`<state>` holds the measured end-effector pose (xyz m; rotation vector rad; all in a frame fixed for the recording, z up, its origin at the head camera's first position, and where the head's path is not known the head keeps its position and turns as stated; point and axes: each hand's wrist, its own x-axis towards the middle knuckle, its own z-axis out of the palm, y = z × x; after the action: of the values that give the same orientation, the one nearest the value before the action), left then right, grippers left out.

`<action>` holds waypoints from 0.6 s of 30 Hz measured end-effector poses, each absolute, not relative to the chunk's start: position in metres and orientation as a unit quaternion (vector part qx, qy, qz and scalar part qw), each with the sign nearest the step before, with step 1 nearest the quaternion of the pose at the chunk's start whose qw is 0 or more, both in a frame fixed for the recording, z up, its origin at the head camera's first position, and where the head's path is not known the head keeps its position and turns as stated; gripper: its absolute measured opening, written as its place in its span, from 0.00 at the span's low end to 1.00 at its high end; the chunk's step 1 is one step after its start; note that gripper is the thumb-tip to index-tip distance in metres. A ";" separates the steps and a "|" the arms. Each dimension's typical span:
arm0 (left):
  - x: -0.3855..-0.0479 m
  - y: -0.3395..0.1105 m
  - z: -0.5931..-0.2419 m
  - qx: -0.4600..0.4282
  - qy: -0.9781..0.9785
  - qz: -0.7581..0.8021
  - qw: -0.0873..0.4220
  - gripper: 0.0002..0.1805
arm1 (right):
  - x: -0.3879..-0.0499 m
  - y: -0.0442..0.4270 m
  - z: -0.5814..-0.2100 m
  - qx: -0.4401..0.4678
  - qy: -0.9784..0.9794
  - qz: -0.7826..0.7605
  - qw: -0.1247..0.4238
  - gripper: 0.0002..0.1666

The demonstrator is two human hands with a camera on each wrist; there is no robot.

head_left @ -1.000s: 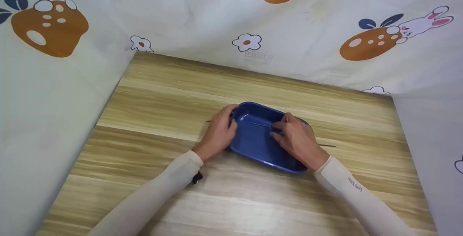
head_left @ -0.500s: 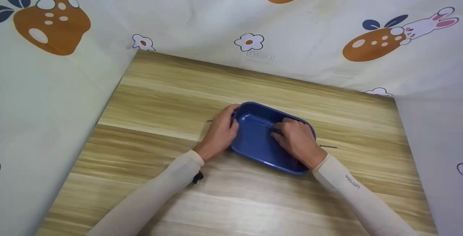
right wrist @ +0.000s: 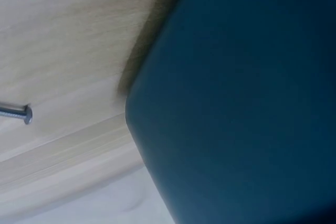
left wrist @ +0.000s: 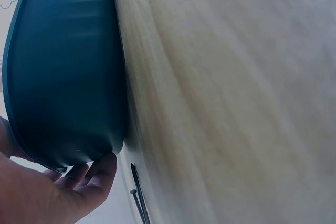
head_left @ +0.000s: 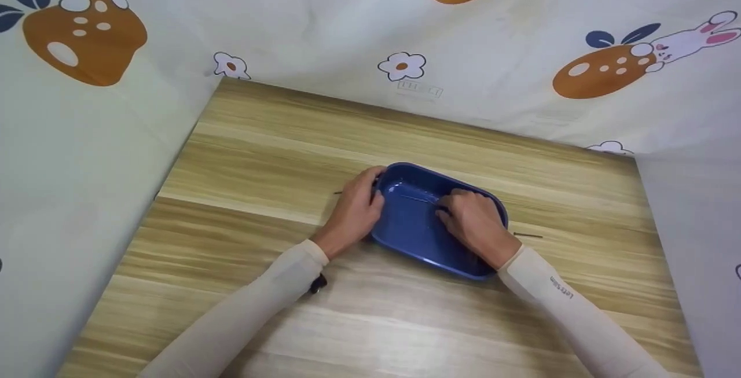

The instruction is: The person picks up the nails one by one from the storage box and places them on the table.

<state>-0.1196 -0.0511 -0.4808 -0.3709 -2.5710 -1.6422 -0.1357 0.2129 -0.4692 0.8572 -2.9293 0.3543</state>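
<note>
A blue tray (head_left: 411, 227) stands on the wooden table (head_left: 278, 152), between the two hands of a person; the left hand (head_left: 352, 210) grips its left end, with the thumb at the rim and the other fingers against the outer wall, as the left wrist view also shows; the right hand (head_left: 477, 224) reaches into the tray from its right side, with the fingers bent; one thin nail (head_left: 415, 198) lies on the tray's floor and points toward these fingers, but I cannot tell if they pinch it or only are near to it. On the table, just beside the tray's right end, lies a dark nail (head_left: 528, 235), apart from the tray; near the fingers of the left hand, two more nails (left wrist: 138, 200) lie close together on the table, outside the tray. Both forearms wear pale sleeves (head_left: 243, 308), the right one with small dark letters; a small black object (head_left: 318, 284) is at the left wrist; behind the table is a whitish sheet (head_left: 480, 71), printed with flowers, rabbits and orange-brown fruits.
</note>
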 end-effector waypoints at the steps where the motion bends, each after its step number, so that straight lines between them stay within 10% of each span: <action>1: -0.120 -0.051 -0.481 -0.121 -0.836 -0.534 0.034 0.26 | -0.136 0.213 -0.470 0.279 -0.953 0.116 0.034 0.04; 18: -0.119 -0.052 -0.480 -0.122 -0.837 -0.533 0.035 0.27 | -0.136 0.212 -0.475 0.290 -0.950 0.097 0.069 0.14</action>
<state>-0.1188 -0.0518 -0.4803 -0.3743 -2.5715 -1.6376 -0.1355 0.2123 -0.4753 0.8720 -2.8601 0.2923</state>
